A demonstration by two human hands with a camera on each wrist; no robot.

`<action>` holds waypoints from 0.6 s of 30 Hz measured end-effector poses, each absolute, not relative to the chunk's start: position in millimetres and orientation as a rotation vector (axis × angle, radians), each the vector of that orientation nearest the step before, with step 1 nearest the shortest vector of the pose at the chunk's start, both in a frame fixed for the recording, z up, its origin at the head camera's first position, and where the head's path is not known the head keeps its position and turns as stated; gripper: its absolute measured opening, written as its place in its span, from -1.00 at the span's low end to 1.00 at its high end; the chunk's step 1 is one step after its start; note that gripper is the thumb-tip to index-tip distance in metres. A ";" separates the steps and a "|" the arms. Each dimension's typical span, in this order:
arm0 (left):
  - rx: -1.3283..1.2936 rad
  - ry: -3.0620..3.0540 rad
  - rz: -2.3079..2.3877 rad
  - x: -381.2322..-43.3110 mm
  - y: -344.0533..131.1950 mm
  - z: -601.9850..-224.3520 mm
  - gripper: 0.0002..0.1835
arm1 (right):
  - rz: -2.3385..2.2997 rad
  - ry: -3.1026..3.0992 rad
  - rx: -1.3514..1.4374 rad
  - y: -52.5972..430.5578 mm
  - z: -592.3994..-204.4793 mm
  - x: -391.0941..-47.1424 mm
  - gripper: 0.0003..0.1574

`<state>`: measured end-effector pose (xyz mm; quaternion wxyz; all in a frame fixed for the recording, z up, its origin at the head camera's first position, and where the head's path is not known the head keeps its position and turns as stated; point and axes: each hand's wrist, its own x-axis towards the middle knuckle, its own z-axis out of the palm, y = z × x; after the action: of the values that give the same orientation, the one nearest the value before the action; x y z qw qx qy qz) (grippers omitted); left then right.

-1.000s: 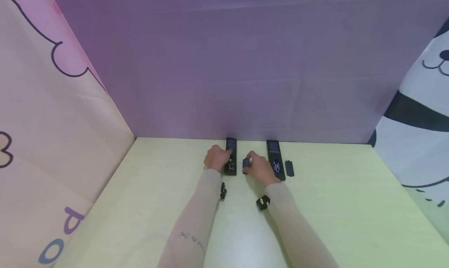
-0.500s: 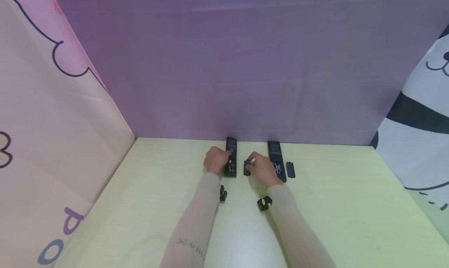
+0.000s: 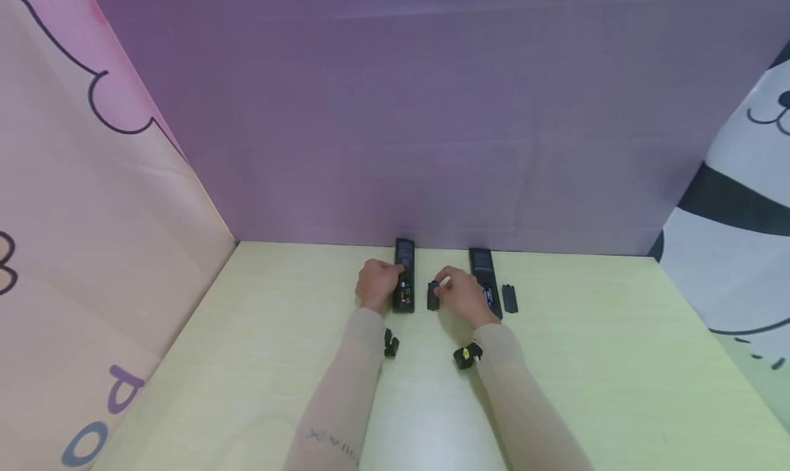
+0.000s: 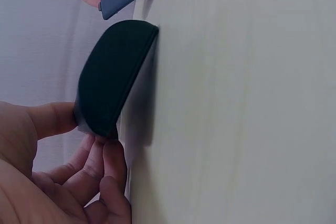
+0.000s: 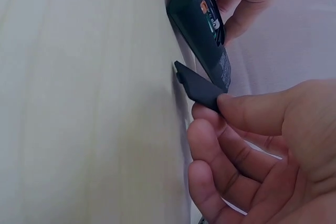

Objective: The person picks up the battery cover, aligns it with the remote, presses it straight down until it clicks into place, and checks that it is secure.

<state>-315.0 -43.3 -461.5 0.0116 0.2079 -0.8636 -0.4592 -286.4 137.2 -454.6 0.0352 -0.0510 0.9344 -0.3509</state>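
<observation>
A black remote control (image 3: 404, 251) is gripped at its left side by my left hand (image 3: 376, 284), thumb on one edge and fingers against the other. Its back faces up, and in the right wrist view batteries (image 5: 210, 17) show in the uncovered compartment. Seen from the left wrist, the remote's rounded end tilts over the table. My right hand (image 3: 463, 296) pinches a small black battery cover (image 3: 433, 296) between thumb and fingers, to the right of that remote. The cover (image 5: 197, 87) is held at a slant, with a gap between it and the compartment.
A second black remote (image 3: 483, 269) lies back up beside my right hand, its battery compartment uncovered and partly hidden by the hand. Another battery cover (image 3: 509, 298) lies to its right. A purple backdrop (image 3: 382, 114) rises directly behind the table (image 3: 296, 334).
Both hands keep their holds. The left hand and its remote have shifted slightly left. In the right hand, the cover sits slightly nearer the person and shows a little more of its length.
</observation>
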 end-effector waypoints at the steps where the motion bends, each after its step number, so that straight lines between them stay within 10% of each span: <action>1: 0.647 -2.692 -1.439 -314.9 -44.0 -461.5 -0.64 | -1.089 2.866 -0.153 136.9 -454.6 -286.9 -0.75; 18: 0.601 -2.557 -1.735 -306.4 -59.8 -460.6 -0.61 | -1.157 2.895 -0.282 134.4 -456.2 -290.0 -0.65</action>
<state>-306.4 -59.8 -460.6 -0.0034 0.1908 -0.8122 -0.5512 -290.0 134.4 -456.2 0.0056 -0.0901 0.9248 -0.3696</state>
